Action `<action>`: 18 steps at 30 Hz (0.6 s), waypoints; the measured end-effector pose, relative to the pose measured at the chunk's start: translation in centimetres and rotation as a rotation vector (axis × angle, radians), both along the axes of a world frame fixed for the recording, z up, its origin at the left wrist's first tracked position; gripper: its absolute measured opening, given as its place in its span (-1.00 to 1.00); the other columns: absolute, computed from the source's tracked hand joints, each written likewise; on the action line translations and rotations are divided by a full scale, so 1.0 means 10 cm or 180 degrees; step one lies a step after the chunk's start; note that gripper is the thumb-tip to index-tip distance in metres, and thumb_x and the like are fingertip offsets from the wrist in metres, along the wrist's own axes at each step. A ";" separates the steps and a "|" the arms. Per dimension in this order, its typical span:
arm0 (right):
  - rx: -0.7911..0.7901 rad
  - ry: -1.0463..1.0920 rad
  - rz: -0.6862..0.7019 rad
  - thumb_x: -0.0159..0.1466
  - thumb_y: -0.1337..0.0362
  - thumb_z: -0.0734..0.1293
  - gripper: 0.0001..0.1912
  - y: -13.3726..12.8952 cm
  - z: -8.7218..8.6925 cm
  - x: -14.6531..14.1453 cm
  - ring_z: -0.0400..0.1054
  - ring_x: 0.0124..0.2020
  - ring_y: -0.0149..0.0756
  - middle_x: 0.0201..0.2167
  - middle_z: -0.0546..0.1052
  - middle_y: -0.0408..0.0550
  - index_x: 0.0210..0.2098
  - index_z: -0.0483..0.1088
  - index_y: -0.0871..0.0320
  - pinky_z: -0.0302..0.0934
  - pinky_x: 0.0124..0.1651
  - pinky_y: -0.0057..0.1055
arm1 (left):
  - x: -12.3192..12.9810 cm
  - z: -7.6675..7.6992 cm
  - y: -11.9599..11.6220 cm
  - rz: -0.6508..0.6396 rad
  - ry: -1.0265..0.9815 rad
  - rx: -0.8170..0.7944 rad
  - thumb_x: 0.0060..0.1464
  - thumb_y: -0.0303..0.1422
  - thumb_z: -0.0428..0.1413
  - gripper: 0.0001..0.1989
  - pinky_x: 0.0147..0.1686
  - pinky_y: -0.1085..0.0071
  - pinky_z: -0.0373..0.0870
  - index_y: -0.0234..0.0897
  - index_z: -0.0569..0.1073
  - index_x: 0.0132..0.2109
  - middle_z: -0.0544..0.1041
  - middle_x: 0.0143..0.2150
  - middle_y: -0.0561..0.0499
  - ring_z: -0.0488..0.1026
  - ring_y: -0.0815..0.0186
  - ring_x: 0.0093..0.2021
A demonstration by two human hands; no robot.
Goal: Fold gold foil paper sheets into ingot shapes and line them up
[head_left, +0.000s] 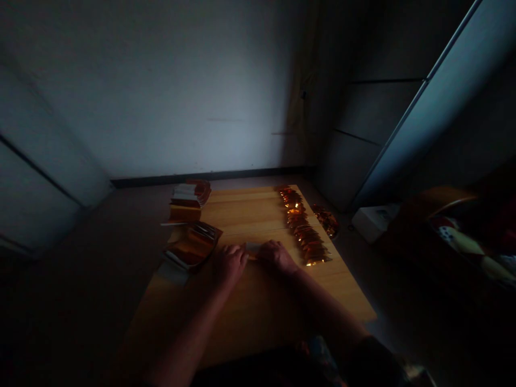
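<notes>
Left hand [230, 263], right hand [276, 256]: narrow grip on pale strip [253, 248]; gold foil folds [301, 226] nearby, any print unreadable.

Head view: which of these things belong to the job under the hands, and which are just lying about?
In the job: left hand, right hand, pale strip between them, wooden board, row of gold foil pieces, gold foil heap, stacked sheets in trays.

Lying about: white box, rimmed basket.
</notes>
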State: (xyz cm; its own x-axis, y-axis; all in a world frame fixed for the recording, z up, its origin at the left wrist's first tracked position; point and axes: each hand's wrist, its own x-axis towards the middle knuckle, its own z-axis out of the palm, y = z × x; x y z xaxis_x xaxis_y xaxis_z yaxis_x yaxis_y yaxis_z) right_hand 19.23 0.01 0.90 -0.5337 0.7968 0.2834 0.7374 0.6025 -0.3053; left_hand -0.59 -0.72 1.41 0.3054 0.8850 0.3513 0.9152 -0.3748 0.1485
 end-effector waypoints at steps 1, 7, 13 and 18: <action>0.0004 0.0010 0.0025 0.28 0.26 0.33 -0.88 -0.02 0.01 -0.01 0.25 -0.17 -0.27 -0.21 0.50 -0.04 -0.24 0.53 0.05 0.03 -0.13 -0.37 | 0.02 -0.01 -0.01 0.0112 0.0017 0.0036 0.16 -0.30 -0.02 -0.76 -0.17 0.24 0.24 -0.19 0.54 -0.22 0.55 -0.20 -0.07 0.39 0.17 -0.17; 0.0072 0.0068 -0.0044 0.28 0.28 0.33 -0.88 0.01 -0.03 -0.02 0.27 -0.21 -0.28 -0.22 0.51 -0.04 -0.23 0.52 0.08 0.06 -0.16 -0.39 | 0.10 -0.01 -0.08 0.0385 0.0038 0.0058 0.12 -0.29 0.01 -0.77 -0.20 0.20 0.22 -0.20 0.53 -0.17 0.55 -0.15 -0.09 0.39 0.12 -0.14; 0.0110 0.0257 0.0102 0.20 0.32 0.38 -0.94 0.19 -0.10 0.02 0.29 -0.31 -0.34 -0.38 0.50 -0.07 -0.38 0.53 0.15 0.09 -0.20 -0.44 | 0.08 0.02 -0.10 0.0375 -0.0012 -0.0020 0.09 -0.28 0.04 -0.75 -0.14 0.17 0.23 -0.17 0.53 -0.12 0.55 -0.11 -0.10 0.38 0.11 -0.13; -0.0136 0.0528 0.0121 0.18 0.27 0.41 -0.92 0.21 -0.07 0.03 0.29 -0.34 -0.38 -0.44 0.48 -0.13 -0.41 0.53 0.14 0.11 -0.25 -0.50 | 0.08 0.03 -0.12 0.0359 -0.0061 -0.0083 0.08 -0.28 0.05 -0.73 -0.16 0.19 0.25 -0.16 0.51 -0.09 0.54 -0.09 -0.08 0.37 0.10 -0.10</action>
State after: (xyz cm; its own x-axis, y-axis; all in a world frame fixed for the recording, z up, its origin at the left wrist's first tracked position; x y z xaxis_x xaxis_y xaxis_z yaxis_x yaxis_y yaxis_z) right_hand 19.54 2.13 0.20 -0.5123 0.7902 0.3363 0.6518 0.6127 -0.4470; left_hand 0.26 -1.97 1.71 0.1968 0.9223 0.3325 0.9482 -0.2653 0.1746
